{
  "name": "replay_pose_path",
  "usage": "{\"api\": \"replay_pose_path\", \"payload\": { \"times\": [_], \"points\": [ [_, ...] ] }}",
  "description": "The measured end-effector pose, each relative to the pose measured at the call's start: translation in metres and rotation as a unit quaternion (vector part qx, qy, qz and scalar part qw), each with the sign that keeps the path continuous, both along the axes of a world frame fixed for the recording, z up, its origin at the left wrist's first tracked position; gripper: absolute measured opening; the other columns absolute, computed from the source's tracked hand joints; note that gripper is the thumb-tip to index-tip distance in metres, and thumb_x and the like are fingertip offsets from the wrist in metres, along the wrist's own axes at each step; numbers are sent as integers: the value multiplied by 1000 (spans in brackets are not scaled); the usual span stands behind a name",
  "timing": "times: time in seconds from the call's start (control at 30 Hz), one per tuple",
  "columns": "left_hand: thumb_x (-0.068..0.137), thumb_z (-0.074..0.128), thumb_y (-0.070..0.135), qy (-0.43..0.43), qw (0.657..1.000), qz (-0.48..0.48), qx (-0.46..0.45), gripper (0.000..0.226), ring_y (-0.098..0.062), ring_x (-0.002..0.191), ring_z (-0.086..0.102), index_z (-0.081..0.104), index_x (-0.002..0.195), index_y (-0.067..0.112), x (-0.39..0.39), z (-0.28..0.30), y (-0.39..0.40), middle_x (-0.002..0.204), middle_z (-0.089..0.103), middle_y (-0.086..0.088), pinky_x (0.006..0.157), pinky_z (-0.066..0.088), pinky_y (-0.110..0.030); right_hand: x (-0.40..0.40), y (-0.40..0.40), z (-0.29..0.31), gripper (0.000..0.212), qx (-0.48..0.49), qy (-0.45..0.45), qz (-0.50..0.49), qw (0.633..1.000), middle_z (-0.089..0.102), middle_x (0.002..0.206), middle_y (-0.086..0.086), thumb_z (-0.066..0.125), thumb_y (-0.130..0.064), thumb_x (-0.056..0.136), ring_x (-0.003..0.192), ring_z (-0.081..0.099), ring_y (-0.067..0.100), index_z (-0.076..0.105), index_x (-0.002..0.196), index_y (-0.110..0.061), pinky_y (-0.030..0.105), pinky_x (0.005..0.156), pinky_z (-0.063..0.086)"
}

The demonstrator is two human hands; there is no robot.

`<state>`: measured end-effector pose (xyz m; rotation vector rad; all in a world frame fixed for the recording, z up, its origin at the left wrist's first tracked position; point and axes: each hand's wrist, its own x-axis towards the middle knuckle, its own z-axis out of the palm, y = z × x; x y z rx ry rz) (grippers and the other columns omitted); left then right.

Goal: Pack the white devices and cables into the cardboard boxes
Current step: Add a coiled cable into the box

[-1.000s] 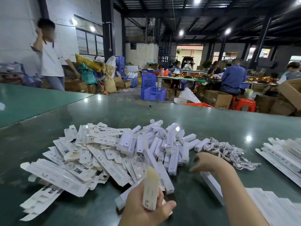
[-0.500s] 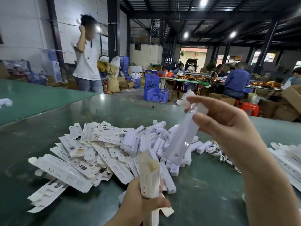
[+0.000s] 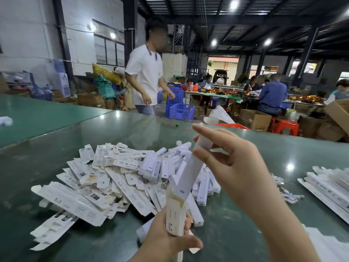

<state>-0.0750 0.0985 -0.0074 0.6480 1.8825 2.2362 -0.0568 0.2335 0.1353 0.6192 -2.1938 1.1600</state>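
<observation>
White device (image 3: 190,171) was slanted down-left with its lower tip right at the open mouth of the cardboard box (image 3: 175,214), which the left hand (image 3: 166,241) gripped upright just below while the right hand (image 3: 232,165) pinched the device's top end, so basically lined up to slide in.

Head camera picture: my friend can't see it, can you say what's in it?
Two hands pack a box: the left hand grips an open narrow cardboard box, and the right hand pinches a long white device, its lower end at the box's mouth. Behind lies a heap of flat boxes and white devices on a green table.
</observation>
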Motion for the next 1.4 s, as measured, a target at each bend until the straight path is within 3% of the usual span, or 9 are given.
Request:
{"api": "replay_pose_path", "payload": {
  "times": [0.1, 0.3, 0.57, 0.7, 0.83, 0.97, 1.1, 1.27, 1.4],
  "points": [
    [27, 96, 36, -23, 998, 40, 43, 73, -12, 51, 46, 52, 72, 1, 2, -5, 5, 56, 51, -3, 52, 40, -16, 7, -10, -3, 40, 84, 86, -4, 993, 60, 99, -10, 62, -16, 87, 79, 56, 6, 60, 126, -20, 18, 75, 48],
    [47, 83, -10, -9, 998, 45, 34, 48, -11, 50, 44, 52, 80, 5, 9, 0, 8, 55, 50, -2, 51, 39, -14, 15, -18, -4, 41, 135, 138, -29, 981, 66, 102, -4, 61, -16, 81, 78, 62, 10, 63, 122, -14, 27, 69, 51],
    [30, 89, 6, -37, 992, 61, 101, 71, -19, 57, 47, 54, 90, -10, 10, -1, 12, 63, 43, -16, 49, 42, -20, 15, -18, -5, 40, 345, -56, -26, 937, 62, 111, -6, 36, -43, 97, 108, 48, 11, 62, 112, -16, 32, 89, 42],
    [43, 86, 2, -14, 995, 50, 81, 69, -8, 51, 41, 47, 95, -20, 8, -6, 10, 59, 38, -7, 51, 37, -13, 14, 2, 8, 39, 265, -110, -3, 958, 66, 101, -25, 40, -53, 86, 100, 55, -4, 71, 100, -33, 26, 85, 46],
    [48, 88, 11, 11, 998, 41, 44, 77, -8, 57, 47, 49, 107, -18, 11, -17, 2, 61, 49, 2, 57, 40, -11, -41, 60, -2, 23, 116, -122, -142, 975, 68, 83, -26, 51, -38, 90, 75, 59, -11, 72, 97, -34, 9, 63, 42],
    [40, 94, 35, 14, 997, 67, 37, 100, -5, 57, 51, 49, 117, -9, 11, -15, 7, 66, 54, 3, 59, 44, -12, -113, 147, -66, 30, 196, -284, -354, 869, 66, 118, 9, 47, -12, 93, 98, 60, 27, 65, 116, -14, 32, 80, 47],
    [36, 96, 36, 67, 986, 104, 114, 102, -13, 59, 57, 43, 121, 18, 8, -5, 9, 74, 68, -4, 59, 50, -21, -134, 188, -146, 45, 298, -389, -363, 792, 45, 143, 6, 47, -20, 93, 129, 41, 27, 44, 138, -23, 35, 105, 36],
    [57, 83, 8, 181, 959, 179, 122, 93, -27, 64, 64, 42, 124, 58, 7, 5, 1, 88, 68, -14, 60, 55, -32, -135, 183, -171, 30, 229, -333, -421, 812, 57, 127, 2, 53, -27, 90, 120, 47, 27, 62, 118, -30, 41, 98, 42],
    [74, 65, 1, 308, 927, 198, 77, 65, -30, 56, 61, 49, 122, 43, 7, 9, -8, 93, 63, -4, 57, 53, -33, -136, 178, -162, 21, 138, -313, -408, 847, 68, 109, 12, 56, -13, 87, 101, 61, 30, 71, 101, -19, 36, 84, 49]
  ]
}}
